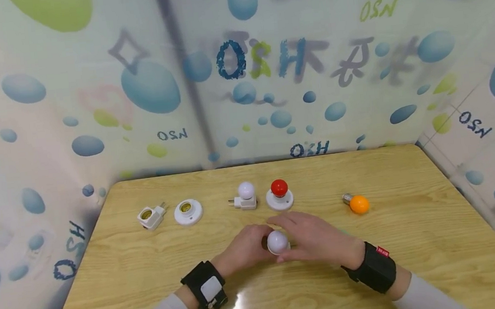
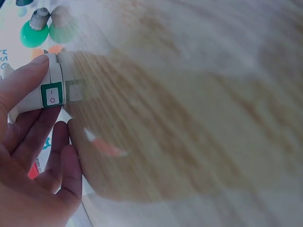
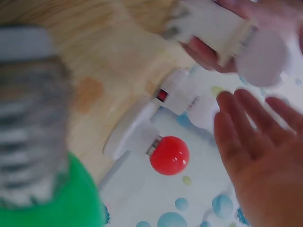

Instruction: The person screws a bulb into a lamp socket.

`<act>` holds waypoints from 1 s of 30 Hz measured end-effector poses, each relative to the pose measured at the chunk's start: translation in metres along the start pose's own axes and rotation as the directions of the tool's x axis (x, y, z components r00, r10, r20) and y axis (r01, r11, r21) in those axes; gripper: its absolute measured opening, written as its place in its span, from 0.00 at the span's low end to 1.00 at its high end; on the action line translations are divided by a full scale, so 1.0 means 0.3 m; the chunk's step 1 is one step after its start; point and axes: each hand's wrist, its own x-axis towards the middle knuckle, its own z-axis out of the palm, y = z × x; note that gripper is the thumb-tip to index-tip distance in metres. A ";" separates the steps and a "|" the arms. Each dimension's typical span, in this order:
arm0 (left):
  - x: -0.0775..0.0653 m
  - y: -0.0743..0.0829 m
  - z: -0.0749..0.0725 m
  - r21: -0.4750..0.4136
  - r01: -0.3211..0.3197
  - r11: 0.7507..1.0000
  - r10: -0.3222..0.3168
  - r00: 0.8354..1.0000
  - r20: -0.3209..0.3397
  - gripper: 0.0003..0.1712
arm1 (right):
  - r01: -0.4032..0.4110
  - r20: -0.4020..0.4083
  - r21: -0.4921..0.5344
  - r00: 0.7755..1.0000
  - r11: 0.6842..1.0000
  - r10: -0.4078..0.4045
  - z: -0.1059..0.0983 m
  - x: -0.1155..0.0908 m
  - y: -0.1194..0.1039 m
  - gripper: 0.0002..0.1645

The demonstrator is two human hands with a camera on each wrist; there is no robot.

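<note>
**White bulb seated in a switched plug socket, held between two hands**

The left hand [image 1: 248,246] pinches the white plug socket [image 3: 213,28] between thumb and fingers; its switch [image 2: 52,95] shows in the left wrist view. The white bulb [image 1: 277,241] sits in this socket, near the front middle of the desk [image 1: 120,271]. The right hand [image 1: 311,238] lies just beside the bulb, fingers extended and slightly spread; whether it touches the glass cannot be told. Behind the hands, a second white bulb [image 1: 246,190] stands in a plug adapter [image 1: 246,203], and a red bulb [image 1: 279,187] stands upright in a round base [image 1: 280,202] to its right. Farther left are another adapter [image 1: 151,217] and another round base [image 1: 188,213], their threaded openings exposed. An orange bulb [image 1: 360,205] lies at right. A green bulb [image 2: 34,34] appears in both wrist views.
</note>
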 end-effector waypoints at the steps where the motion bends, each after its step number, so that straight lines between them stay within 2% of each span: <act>1: -0.001 0.000 -0.001 -0.001 -0.005 1.000 0.005 1.000 -0.002 0.23 | 0.010 0.023 0.027 1.000 1.000 -0.011 -0.008 -0.002 0.001 0.41; 6: -0.004 0.002 -0.006 -0.007 -0.005 1.000 0.005 1.000 -0.006 0.26 | 0.091 0.095 0.143 0.990 0.986 -0.105 -0.032 -0.006 0.005 0.29; 10: -0.001 0.008 -0.002 -0.008 0.016 1.000 -0.016 1.000 0.001 0.20 | 0.107 0.104 0.170 0.987 0.980 -0.125 -0.036 -0.009 0.006 0.25; 13: -0.001 0.013 -0.002 -0.007 0.032 0.999 -0.032 0.999 0.001 0.18 | 0.140 0.069 0.155 0.986 0.978 -0.153 -0.031 -0.009 0.008 0.23; 18: -0.005 0.013 -0.008 -0.008 0.051 0.999 -0.051 0.999 0.000 0.18 | 0.202 -0.038 0.081 0.979 0.976 -0.199 -0.009 0.003 0.010 0.20; 21: -0.006 0.012 -0.011 -0.010 0.052 0.999 -0.052 0.999 0.008 0.18 | 0.170 -0.076 0.026 0.983 0.985 -0.167 0.008 0.010 0.006 0.20; 25: -0.006 0.012 -0.009 -0.003 0.047 0.999 -0.047 0.999 0.006 0.17 | 0.083 -0.108 -0.072 0.990 0.994 -0.090 0.030 0.018 -0.003 0.23; 28: -0.004 0.011 -0.007 -0.003 0.045 0.999 -0.045 0.999 0.003 0.15 | 0.012 -0.109 -0.131 0.994 0.991 -0.026 0.038 0.022 -0.011 0.28; 30: -0.004 0.011 -0.006 -0.009 0.051 0.999 -0.051 0.999 0.008 0.15 | -0.037 -0.086 -0.129 0.996 0.991 0.026 0.034 0.023 -0.016 0.34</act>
